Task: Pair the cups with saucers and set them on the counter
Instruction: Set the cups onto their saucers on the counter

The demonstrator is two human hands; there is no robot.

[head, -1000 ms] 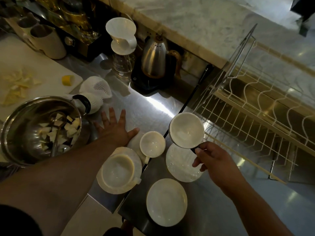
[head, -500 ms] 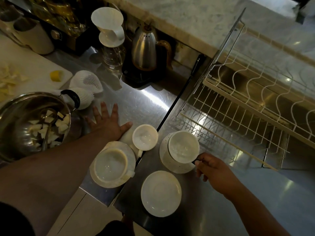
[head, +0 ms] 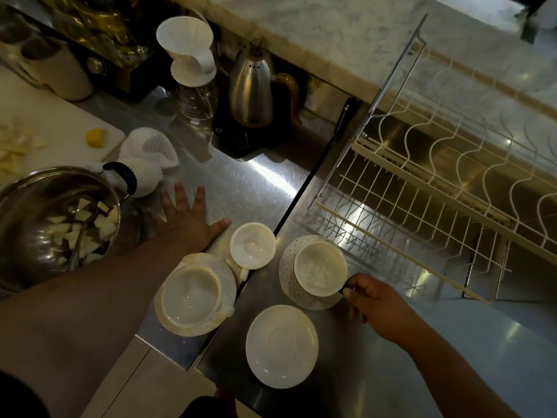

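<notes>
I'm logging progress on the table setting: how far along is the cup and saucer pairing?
Done: one cup sits on its saucer at left. In hand: the right hand holds the handle of a second cup, set on a dotted saucer. Left: the small cup and the bare saucer are unpaired.

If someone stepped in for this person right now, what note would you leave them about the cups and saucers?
Right hand: pinching the handle of the cup that sits on the dotted saucer.
Left hand: flat on the steel counter, holding nothing.
Done: that pair, plus the large cup on its saucer.
Left: the small cup stands loose; the plain saucer is bare. Pair them.
</notes>
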